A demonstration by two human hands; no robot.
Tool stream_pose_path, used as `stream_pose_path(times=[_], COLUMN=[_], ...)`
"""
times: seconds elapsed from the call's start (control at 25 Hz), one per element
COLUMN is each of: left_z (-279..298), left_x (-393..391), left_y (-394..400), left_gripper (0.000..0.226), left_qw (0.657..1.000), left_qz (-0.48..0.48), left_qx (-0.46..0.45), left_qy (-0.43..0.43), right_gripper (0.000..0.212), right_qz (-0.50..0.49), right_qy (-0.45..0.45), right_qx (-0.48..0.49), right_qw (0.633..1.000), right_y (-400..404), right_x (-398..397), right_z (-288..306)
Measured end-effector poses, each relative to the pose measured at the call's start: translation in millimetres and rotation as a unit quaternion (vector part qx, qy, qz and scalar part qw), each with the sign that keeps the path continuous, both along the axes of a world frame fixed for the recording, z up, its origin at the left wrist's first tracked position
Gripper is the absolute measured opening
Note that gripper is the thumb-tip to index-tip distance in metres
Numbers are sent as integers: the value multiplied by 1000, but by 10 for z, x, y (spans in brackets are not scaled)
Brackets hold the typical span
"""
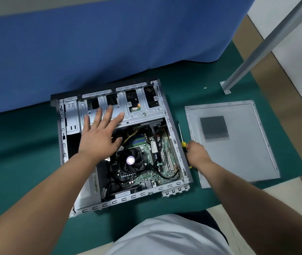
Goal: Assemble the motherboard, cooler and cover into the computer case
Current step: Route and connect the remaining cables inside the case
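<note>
The computer case point(170, 129) lies open on its side on the green table point(17, 148), motherboard point(152, 153) and cooler point(130, 161) already inside. The left hand point(98, 137) rests flat on the drive cage point(137, 109), its fingers point(109, 115) straight and spread. Just right of the case, the right hand point(196, 153) grips a yellow-handled screwdriver point(182, 142). Further right lies the cover point(238, 140), a thin metal sheet. I think it is light but bends a little, with sharp edges, so holding both long sides seems best.
</note>
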State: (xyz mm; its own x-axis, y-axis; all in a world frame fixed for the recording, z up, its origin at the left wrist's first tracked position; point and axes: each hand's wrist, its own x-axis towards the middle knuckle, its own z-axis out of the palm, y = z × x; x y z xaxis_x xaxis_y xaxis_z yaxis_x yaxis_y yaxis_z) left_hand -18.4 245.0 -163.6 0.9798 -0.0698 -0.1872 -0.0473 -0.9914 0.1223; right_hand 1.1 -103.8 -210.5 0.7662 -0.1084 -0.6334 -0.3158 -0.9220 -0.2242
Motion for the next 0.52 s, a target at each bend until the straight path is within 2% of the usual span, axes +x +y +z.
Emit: stream_pose_path(times=[0.12,0.28,0.44,0.52], left_z=[26,65,119,137], left_x=[17,42,49,36], left_y=[-6,1,-16,-32], left_gripper=[75,76,78,74], left_qw=[1000,998,997,995], left_qz=[7,16,21,30], left_qx=[-17,-23,-53,-75], left_qy=[17,50,59,63], right_gripper=[25,29,41,48], right_qz=[7,21,2,-40], right_qy=[-38,-21,-42,-56], right_qx=[6,-15,45,96], right_qw=[999,999,998,993], right_y=[83,133,-28,-215], right_x=[383,591,412,209], right_z=[-24,-73,-36,50])
